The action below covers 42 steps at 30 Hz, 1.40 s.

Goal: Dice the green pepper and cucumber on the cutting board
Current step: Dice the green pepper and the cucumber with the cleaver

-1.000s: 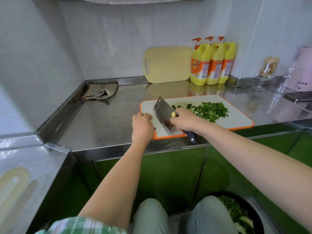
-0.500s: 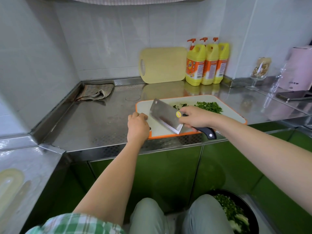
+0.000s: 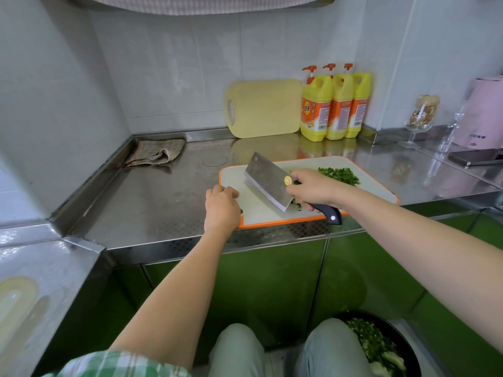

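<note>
1. Two bare hands work at a steel bench (image 3: 163, 197) in a tiled kitchen corner, seen from a camera on the person's head.
2. On the bench, close to its front edge, lies a white cutting board (image 3: 255, 213) with an orange rim.
3. The left hand (image 3: 221, 206) sits at the board's left edge, knuckles up, its fingers curled over that edge and holding it.
4. The right hand (image 3: 313, 190) has its fingers wrapped round the dark handle of a cleaver (image 3: 268, 183).
5. The broad blade slants over the middle of the board with its sharp edge facing down and left. Whether its lower corner touches the board cannot be told; a few green scraps lie beside that corner.
6. A pile of diced green vegetable (image 3: 340, 175) lies on the board's far right part, just behind the right hand.
7. On the floor, by the person's right knee, a black bowl (image 3: 397, 331) holds more chopped greens.
8. At the back wall a pale yellow board (image 3: 265, 108) leans upright, with three yellow detergent bottles (image 3: 336, 104) just beside it on the right.
9. A crumpled cloth (image 3: 155, 155) lies in the bench's far left corner.
10. Far right stand a stemmed glass (image 3: 420, 118) and a pink appliance (image 3: 484, 112), with a phone (image 3: 476, 157) lying flat near them.
</note>
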### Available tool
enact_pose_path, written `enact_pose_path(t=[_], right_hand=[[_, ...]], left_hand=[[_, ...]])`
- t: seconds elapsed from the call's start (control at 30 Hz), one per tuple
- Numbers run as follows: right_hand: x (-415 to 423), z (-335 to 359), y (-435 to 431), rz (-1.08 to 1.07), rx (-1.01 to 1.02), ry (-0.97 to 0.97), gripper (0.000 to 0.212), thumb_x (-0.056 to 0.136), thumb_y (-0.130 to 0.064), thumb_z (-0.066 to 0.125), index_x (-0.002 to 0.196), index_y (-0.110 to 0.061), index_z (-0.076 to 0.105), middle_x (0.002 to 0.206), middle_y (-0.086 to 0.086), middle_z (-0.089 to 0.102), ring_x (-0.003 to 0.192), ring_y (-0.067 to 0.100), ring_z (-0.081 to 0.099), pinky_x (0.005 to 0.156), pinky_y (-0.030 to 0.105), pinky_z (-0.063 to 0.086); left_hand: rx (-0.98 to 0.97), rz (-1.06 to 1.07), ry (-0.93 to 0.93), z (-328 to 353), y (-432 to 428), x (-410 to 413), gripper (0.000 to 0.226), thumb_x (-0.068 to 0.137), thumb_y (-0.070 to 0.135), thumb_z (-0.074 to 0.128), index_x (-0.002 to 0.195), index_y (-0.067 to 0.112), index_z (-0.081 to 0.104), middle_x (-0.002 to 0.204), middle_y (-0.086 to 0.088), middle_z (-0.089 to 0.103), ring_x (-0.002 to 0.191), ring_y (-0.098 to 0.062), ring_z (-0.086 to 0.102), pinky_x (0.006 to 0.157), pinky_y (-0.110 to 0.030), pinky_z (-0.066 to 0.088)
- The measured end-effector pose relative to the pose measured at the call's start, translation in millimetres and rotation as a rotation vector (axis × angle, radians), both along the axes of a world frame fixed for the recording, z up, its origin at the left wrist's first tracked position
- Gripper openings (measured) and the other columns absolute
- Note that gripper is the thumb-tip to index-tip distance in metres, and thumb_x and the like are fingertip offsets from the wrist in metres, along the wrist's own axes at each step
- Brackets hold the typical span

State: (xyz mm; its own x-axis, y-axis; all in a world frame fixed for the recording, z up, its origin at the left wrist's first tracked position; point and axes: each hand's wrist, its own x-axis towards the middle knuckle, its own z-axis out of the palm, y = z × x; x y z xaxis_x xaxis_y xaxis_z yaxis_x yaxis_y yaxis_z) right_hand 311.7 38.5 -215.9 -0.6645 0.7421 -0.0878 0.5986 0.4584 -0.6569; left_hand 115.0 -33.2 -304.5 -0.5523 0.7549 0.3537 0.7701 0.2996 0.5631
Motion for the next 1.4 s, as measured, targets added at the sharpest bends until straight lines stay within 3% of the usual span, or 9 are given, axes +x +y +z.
enact_pose_path(t=[0.2,0.37,0.53,0.63,0.93,1.1,1.2,1.33,1.4], right_hand=[[9,-6,10,-0.103,-0.038,-0.040,0.017,0.095,-0.011,0.043,0.078,-0.010,0.040,0.067,0.010,0.046,0.045,0.019,0.043,0.047,0.029,0.037],[24,-3,17,-0.206,-0.163,0.259,0.014,0.095,-0.008,0.044,0.082,-0.011,0.041,0.063,0.007,0.043,0.044,0.016,0.040,0.038,0.021,0.034],[24,-2,24,-0.332,-0.240,0.393,0.014,0.095,-0.008,0.043,0.081,-0.011,0.042,0.062,0.006,0.044,0.043,0.016,0.041,0.038,0.020,0.033],[24,-4,27,-0.372,-0.270,0.415,0.015,0.093,-0.007,0.043,0.079,-0.011,0.042,0.061,0.006,0.043,0.041,0.016,0.039,0.035,0.016,0.032],[37,-5,33,-0.388,-0.304,0.425,0.014,0.094,-0.007,0.043,0.081,-0.012,0.041,0.061,0.005,0.042,0.042,0.015,0.038,0.036,0.015,0.032],[36,-6,32,-0.397,-0.243,0.434,0.012,0.094,-0.011,0.043,0.083,-0.012,0.039,0.064,0.006,0.042,0.044,0.017,0.040,0.039,0.018,0.034],[28,-3,28,-0.340,-0.076,0.399,0.016,0.093,-0.020,0.042,0.078,-0.019,0.039,0.062,0.005,0.046,0.046,0.019,0.046,0.051,0.028,0.039],[9,-3,11,-0.235,0.309,0.166,0.024,0.091,-0.024,0.047,0.108,-0.011,0.057,0.087,0.010,0.062,0.076,0.031,0.061,0.067,0.040,0.050],[-2,-7,1,-0.172,0.494,0.028,0.027,0.090,-0.022,0.050,0.115,-0.015,0.056,0.091,0.005,0.062,0.084,0.030,0.061,0.062,0.035,0.046]], left_hand=[[-0.006,-0.003,0.049,0,0,-1,0.037,0.092,-0.001,0.038,0.121,0.006,0.061,0.124,-0.013,0.053,0.114,-0.030,0.038,0.094,-0.031,0.036],[-0.013,0.050,0.273,5,5,7,0.034,0.092,0.012,0.045,0.119,0.017,0.065,0.118,-0.009,0.058,0.108,-0.031,0.044,0.086,-0.036,0.034],[0.159,-0.264,0.347,27,28,47,0.048,0.087,0.036,0.033,0.117,0.026,0.069,0.116,-0.014,0.057,0.111,-0.035,0.047,0.090,-0.040,0.037],[0.051,-0.338,0.380,32,40,76,0.062,0.085,0.047,0.019,0.128,0.033,0.061,0.130,-0.010,0.048,0.122,-0.030,0.037,0.095,-0.039,0.032],[-0.040,-0.260,0.341,33,61,81,0.041,0.098,0.033,0.039,0.137,0.032,0.052,0.139,-0.010,0.038,0.129,-0.032,0.028,0.101,-0.039,0.025],[-0.050,-0.195,0.282,37,63,75,0.035,0.098,0.032,0.043,0.125,0.025,0.063,0.134,-0.007,0.044,0.127,-0.030,0.029,0.101,-0.036,0.025],[0.097,-0.210,0.034,43,62,68,0.032,0.097,0.024,0.043,0.114,0.017,0.070,0.115,-0.006,0.065,0.111,-0.028,0.049,0.092,-0.034,0.039],[0.173,-0.306,-0.804,68,53,75,0.041,0.101,0.036,0.040,0.112,0.003,0.061,0.084,-0.010,0.067,0.068,-0.022,0.059,0.063,-0.031,0.049],[0.198,-0.290,-0.964,75,50,76,0.039,0.100,0.038,0.043,0.102,0.003,0.059,0.080,-0.013,0.062,0.064,-0.022,0.059,0.052,-0.027,0.051]])
